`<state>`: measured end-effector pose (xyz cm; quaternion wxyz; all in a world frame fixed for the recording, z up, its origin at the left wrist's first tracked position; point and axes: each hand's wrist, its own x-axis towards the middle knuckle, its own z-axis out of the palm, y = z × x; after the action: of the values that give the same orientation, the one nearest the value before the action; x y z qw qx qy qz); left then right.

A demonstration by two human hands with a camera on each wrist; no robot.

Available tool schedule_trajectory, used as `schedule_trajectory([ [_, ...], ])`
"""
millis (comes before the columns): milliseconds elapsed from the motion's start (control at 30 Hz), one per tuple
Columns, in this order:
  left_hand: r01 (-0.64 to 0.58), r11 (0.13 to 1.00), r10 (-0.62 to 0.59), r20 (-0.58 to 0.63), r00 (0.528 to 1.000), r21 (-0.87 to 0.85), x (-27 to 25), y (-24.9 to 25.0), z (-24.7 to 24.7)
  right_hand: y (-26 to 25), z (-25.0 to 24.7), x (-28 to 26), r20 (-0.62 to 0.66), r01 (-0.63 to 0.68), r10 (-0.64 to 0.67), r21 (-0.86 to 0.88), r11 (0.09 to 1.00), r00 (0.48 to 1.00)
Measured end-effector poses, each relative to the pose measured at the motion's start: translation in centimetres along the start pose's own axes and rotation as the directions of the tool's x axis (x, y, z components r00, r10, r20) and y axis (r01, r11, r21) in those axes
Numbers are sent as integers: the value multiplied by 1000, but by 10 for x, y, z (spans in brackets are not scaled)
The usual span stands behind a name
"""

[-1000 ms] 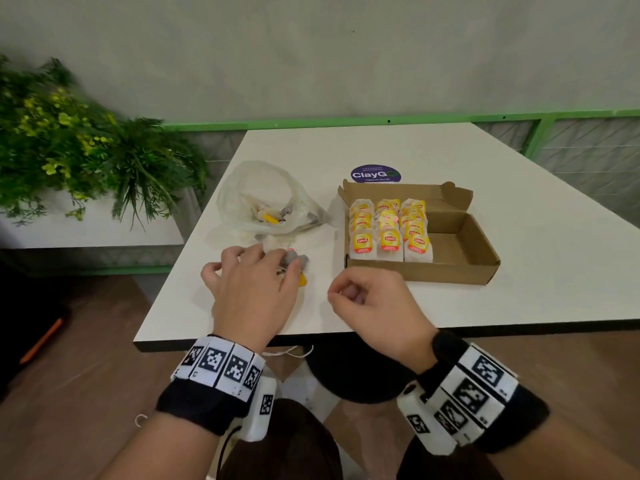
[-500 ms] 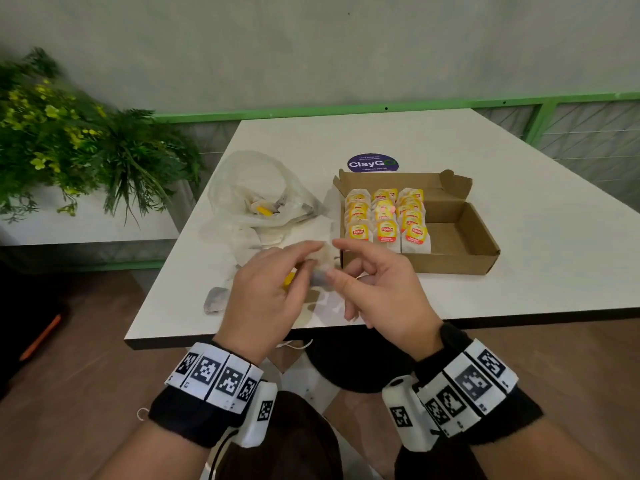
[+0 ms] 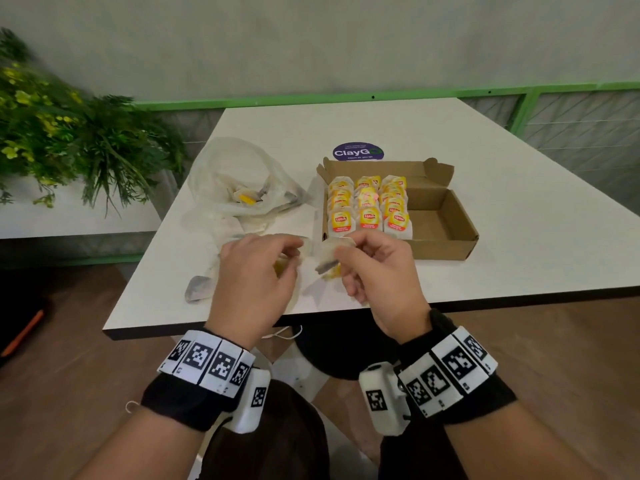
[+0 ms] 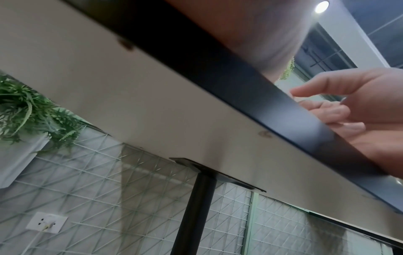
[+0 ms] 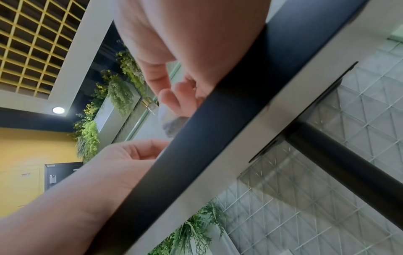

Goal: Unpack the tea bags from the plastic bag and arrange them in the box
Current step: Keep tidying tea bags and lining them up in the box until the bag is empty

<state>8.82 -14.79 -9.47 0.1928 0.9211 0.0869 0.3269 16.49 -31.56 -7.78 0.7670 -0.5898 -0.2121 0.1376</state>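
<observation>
tea bags point(image 3: 369, 209) fill the box point(image 3: 446, 237) beside the plastic bag point(image 3: 239, 181)

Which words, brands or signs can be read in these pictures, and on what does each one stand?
"ClayG": round purple sticker on the table, behind the box; its last letter is cut off, and the small lines are too blurred to read.
"Lipton": yellow tags of the front tea bags in the box; the small print below is unreadable.
Wristband markers: patterns only, no words.

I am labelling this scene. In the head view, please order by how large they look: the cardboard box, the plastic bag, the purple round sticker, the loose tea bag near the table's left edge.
1. cardboard box
2. plastic bag, close to the box in looks, so this order is unsure
3. purple round sticker
4. loose tea bag, though it lies nearer the camera
</observation>
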Motion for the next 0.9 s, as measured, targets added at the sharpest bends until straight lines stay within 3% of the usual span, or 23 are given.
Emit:
schedule_trajectory([
  [67, 78, 997, -77, -69, 995, 22, 1, 0, 0, -2, -3, 0, 27, -44, 42, 66, 997, 999],
  [167, 168, 985, -167, -54, 985, 24, 4, 0, 0, -4, -4, 1, 49, -74, 68, 137, 988, 996],
  [267, -11, 998, 9, -31, 999, -57, 0, 6, -5, -3, -4, 2, 75, -83, 73, 137, 987, 995],
  [367, -242, 967, 246, 46, 968, -85, -4, 11, -8, -2, -5, 3, 139, -79, 62, 121, 990, 988],
  [433, -279, 953, 292, 108, 950, -114, -3, 12, -6, -2, -6, 4, 191, -92, 66, 130, 987, 979],
  [633, -168, 954, 212, 164, 963, -248, 5, 19, 9, -2, -6, 5, 262, -91, 56, 123, 988, 963],
  [767, -74, 941, 94, 46, 994, -331, 5, 20, 13, -5, -7, 6, 163, -122, 84, 244, 962, 983],
  [900, -72, 931, 61, -40, 997, -358, 3, 18, 11, -7, -12, 9, 117, -206, 175, 360, 910, 978],
])
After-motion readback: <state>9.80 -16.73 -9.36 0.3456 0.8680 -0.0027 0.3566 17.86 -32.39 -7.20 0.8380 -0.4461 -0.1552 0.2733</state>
